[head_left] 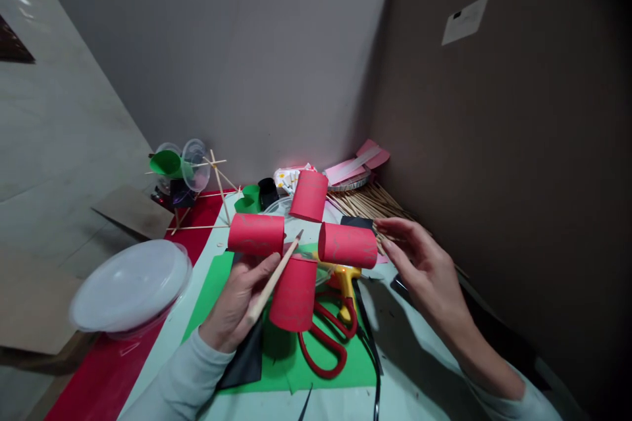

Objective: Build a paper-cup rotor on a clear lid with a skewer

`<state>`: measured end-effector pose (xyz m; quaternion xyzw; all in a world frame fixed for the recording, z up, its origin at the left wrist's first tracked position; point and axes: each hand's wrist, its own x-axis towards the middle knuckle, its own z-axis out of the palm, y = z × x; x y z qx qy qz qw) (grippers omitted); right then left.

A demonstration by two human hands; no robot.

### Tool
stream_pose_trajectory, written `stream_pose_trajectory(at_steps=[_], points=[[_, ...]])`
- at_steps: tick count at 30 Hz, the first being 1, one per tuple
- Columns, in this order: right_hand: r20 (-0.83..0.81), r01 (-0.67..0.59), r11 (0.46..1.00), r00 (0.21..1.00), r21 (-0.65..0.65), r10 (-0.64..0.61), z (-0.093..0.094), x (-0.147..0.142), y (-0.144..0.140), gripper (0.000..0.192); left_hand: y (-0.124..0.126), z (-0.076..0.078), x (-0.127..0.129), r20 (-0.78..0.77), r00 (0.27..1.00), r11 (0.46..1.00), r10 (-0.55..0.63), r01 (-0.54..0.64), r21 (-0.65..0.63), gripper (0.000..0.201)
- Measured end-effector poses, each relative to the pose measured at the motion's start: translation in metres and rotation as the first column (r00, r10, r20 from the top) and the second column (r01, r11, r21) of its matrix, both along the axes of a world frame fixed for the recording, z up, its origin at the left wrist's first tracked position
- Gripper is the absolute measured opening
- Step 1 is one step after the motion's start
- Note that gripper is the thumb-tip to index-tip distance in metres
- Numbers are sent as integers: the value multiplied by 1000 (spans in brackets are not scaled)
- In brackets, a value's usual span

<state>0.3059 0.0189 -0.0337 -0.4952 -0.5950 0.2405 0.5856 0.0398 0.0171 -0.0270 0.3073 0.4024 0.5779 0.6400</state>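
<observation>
Left hand: my left hand (237, 306) is closed around a thin wooden stick (274, 279), held up over the bench.
Held piece: a pinwheel of four red paper cylinders (301, 243) sits on the stick's upper end.
Right hand: my right hand (419, 270) is open, fingertips just beside the right-hand cylinder; I cannot tell if they touch.
Bench: red-handled scissors (323, 342) lie on a green paper sheet (296, 362); a clear plastic lidded bowl (131, 289) stands at left.

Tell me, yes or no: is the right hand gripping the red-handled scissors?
No: the red-handled scissors lie on the green paper sheet, while the right hand hovers open beside a red paper cylinder.
</observation>
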Motion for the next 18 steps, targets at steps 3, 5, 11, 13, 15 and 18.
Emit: stream_pose_trajectory(at_steps=[3,5,11,13,15,18], points=[[176,17,980,983,198,-53,14,-11,-12,26,-3,4,-2,-22,1000,999,-8,8,32,31],[377,-104,934,926,341,-34,23,-23,-20,32,-6,6,-2,-40,999,999,-9,11,37,31],[706,-444,808,707,389,48,27,-62,-30,42,-16,6,-3,-154,984,993,93,-81,87,44],[724,-478,777,689,409,42,23,-71,-30,33,-20,4,-4,-186,968,981,171,-150,123,46],[699,-476,761,714,440,43,20,-76,-29,25,-24,2,-5,-217,952,972,215,-186,146,46],[569,-454,776,808,439,151,18,-76,-28,22,-31,-4,-10,-232,946,970,225,-194,149,44]])
